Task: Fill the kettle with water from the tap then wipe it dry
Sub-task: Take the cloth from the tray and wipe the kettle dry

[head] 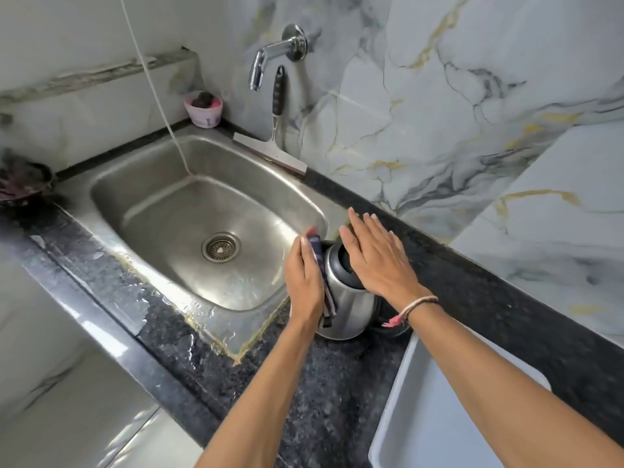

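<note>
**Steel kettle under the cloth: the drying step**

Steel gleamed nearest to us, where our two forearms reached out over the dark speckled surface (337,400), with a pale tray (439,417) at our right elbow. The kettle (351,298) stood upright on that surface, just beside the right-hand rim of the sink (189,231), clear of the basin.

Our left hand (304,278) lay against the kettle's left flank, its fingers (305,244) held together and pressing a dark checked cloth (326,285) flat to the metal; the cloth's tail hung down toward the base. Our right hand (378,258) rested palm down over the black lid, its fingers (358,224) straight and slightly spread, steadying and gripping nothing.

We judged that filling was over and the wiping was in hand. The far side and the base looked to be out of the cloth's reach, so the next move probably called for sliding the cloth round the body while the right hand held the lid firm, or turning the kettle under it.

Farther off, the basin sat without standing water. Beyond it a squeegee (273,143) leaned on the marble wall, and the tap (270,59) above showed no stream.
</note>
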### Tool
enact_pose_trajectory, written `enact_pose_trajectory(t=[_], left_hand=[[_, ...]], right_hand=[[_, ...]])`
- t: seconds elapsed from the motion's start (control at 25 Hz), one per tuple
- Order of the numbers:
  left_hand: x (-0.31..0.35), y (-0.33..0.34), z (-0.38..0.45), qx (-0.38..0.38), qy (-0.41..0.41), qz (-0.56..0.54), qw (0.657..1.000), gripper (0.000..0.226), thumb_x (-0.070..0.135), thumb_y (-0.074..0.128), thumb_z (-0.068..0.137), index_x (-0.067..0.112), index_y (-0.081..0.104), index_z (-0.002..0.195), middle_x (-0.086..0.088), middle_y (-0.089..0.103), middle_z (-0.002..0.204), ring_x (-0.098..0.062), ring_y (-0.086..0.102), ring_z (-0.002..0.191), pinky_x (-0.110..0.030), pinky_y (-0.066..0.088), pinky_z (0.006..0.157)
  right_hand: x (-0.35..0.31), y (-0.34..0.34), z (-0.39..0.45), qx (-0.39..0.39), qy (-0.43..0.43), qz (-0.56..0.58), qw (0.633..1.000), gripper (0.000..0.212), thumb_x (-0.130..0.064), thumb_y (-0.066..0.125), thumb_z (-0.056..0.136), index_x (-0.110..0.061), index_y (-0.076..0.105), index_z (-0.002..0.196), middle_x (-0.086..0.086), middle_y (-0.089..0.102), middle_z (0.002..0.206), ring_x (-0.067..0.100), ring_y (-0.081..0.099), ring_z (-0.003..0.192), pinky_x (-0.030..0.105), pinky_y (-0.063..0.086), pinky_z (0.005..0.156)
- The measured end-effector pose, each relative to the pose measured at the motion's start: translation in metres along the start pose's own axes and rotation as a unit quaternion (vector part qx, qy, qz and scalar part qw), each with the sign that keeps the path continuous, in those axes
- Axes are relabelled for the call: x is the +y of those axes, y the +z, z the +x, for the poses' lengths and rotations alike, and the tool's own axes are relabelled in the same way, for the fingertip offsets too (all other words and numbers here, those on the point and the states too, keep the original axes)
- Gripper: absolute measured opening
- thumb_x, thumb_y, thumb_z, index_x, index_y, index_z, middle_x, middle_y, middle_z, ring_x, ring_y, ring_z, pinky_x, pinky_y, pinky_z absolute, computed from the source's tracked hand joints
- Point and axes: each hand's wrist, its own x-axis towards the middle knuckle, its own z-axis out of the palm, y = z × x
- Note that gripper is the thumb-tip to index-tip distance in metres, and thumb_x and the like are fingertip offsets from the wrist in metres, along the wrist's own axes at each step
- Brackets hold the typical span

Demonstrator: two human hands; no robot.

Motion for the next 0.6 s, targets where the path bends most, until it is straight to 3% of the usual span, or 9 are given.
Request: enact_pose_trajectory(t=[0.12,0.2,0.28,0.36,0.48,0.6], left_hand=[[-0.011,-0.004,0.029,-0.098,-0.034,0.005,0.995,0.042,0.022,0.041,0.107,0.031,0.08,0.093,0.007,0.08,0.097,-0.007,0.073,0.096,-0.018,0.053,0.087],[-0.032,-0.012,0.032,-0.095,-0.111,0.007,0.989,0.04,0.023,0.046,0.104,0.022,0.077,0.079,0.004,0.077,0.087,-0.015,0.067,0.086,-0.031,0.051,0.086],[-0.05,-0.013,0.016,-0.021,-0.177,-0.013,0.984,0.035,0.028,0.046,0.103,0.01,0.074,0.092,-0.005,0.075,0.099,-0.023,0.066,0.095,-0.042,0.05,0.092],[-0.053,-0.003,-0.015,0.062,-0.207,-0.074,0.974,0.039,0.037,0.041,0.104,0.016,0.07,0.121,-0.004,0.071,0.125,-0.023,0.064,0.118,-0.047,0.048,0.108],[-0.035,0.019,-0.062,0.138,-0.108,-0.055,0.983,0.043,0.039,0.035,0.108,0.027,0.051,0.146,0.015,0.05,0.147,-0.007,0.044,0.14,-0.036,0.033,0.12],[-0.016,0.021,-0.047,0.102,-0.019,0.011,0.995,0.041,0.035,0.035,0.109,0.026,0.051,0.146,0.014,0.053,0.146,-0.005,0.046,0.139,-0.03,0.034,0.116]], right_hand=[[0.002,0.0,0.003,0.005,0.016,0.005,1.0,0.073,-0.066,0.013,0.101,-0.029,0.013,0.164,0.007,0.016,0.172,0.02,0.005,0.159,0.053,0.008,0.127],[0.002,0.002,0.004,0.001,0.015,-0.001,1.0,0.075,-0.068,0.01,0.1,-0.03,0.011,0.164,0.01,0.013,0.172,0.021,0.003,0.159,0.056,0.006,0.126],[0.003,0.002,0.005,0.001,0.021,-0.003,1.0,0.076,-0.07,0.008,0.098,-0.031,0.008,0.164,0.012,0.01,0.172,0.023,0.0,0.159,0.059,0.003,0.126],[0.002,0.002,0.006,0.002,0.025,-0.005,1.0,0.077,-0.071,0.007,0.097,-0.033,0.006,0.164,0.015,0.008,0.172,0.025,-0.004,0.159,0.062,0.0,0.124],[0.001,0.001,0.003,0.01,0.027,-0.03,0.999,0.076,-0.071,0.006,0.097,-0.035,0.003,0.163,0.019,0.004,0.171,0.031,-0.012,0.158,0.067,-0.006,0.121],[0.0,0.0,0.001,0.017,0.02,-0.061,0.998,0.074,-0.07,0.005,0.098,-0.036,0.0,0.163,0.021,-0.001,0.171,0.033,-0.019,0.156,0.069,-0.011,0.118]])
